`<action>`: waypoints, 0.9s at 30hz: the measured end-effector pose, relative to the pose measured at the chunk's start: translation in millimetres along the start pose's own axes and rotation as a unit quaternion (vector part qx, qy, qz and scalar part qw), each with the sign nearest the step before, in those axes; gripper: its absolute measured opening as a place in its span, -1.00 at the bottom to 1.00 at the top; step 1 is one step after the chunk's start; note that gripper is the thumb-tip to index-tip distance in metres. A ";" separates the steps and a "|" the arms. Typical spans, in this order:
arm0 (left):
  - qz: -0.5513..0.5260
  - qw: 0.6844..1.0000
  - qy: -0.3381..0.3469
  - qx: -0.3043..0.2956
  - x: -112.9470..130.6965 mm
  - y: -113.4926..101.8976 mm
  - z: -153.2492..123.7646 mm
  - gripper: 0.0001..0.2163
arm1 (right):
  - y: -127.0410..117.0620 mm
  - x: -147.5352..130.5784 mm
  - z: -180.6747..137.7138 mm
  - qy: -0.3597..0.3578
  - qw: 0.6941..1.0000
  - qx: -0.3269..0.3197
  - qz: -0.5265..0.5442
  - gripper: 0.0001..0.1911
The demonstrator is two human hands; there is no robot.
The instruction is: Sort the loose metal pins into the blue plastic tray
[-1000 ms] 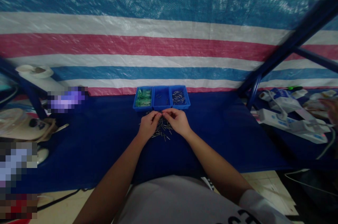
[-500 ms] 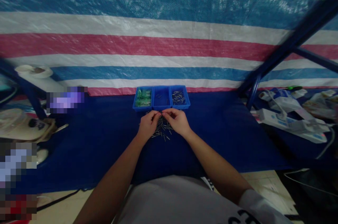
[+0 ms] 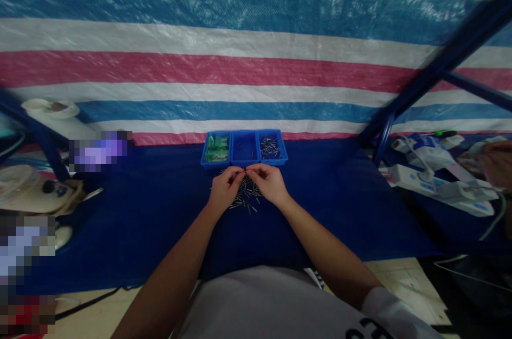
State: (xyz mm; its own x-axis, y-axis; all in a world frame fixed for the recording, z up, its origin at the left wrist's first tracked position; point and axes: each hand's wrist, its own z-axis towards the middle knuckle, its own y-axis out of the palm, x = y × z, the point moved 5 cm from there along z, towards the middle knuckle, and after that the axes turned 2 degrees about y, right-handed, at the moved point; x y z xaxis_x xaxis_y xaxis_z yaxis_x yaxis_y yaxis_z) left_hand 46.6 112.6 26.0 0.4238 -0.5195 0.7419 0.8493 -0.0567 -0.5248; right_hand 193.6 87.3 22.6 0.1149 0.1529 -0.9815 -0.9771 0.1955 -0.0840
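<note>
— Blurred brownish shape (image 3: 496, 163) enters at the right edge since half a second ago; cannot tell what it is. Left hand (image 3: 224, 187) and right hand (image 3: 271, 183) stay put.
— Any writing?
— Grey cloth T-shirt (image 3: 248, 296) bears black letters, cut off by the frame. Blue-and-white packet (image 3: 424, 148) carries print too small to read, near a white plastic power strip (image 3: 412, 178).
— Surface and room?
— Smooth dark blue tabletop (image 3: 160, 222); behind it, shiny plastic sheet (image 3: 256, 70) striped red, white and blue. Dark blue metal post (image 3: 440, 75) slants at right.
— Hands?
— Fingers drawn narrow, tips near each other above thin silvery metal pins (image 3: 247, 201). Cannot tell whether either grips one.
— Pins' position?
— Loose pile on the tabletop, in front of a blue plastic three-compartment tray (image 3: 245, 148). Similar pins in its right compartment, a few in the middle, green pieces (image 3: 218, 148) at left.
</note>
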 end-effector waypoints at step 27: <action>0.021 1.000 0.003 -0.018 1.8 -0.5 0.8 -0.74 | 2.2 -3.0 -2.3 -0.025 0.998 -0.006 -0.063 -0.82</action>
State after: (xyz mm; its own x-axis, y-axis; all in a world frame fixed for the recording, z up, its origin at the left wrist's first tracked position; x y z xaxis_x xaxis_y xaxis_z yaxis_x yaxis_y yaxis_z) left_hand 47.2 112.4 28.0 0.4572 -0.5265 0.7167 0.8192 -0.0644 -0.5699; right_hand 190.7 85.1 24.9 0.2451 0.1760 -0.9534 -0.9564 0.2048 -0.2080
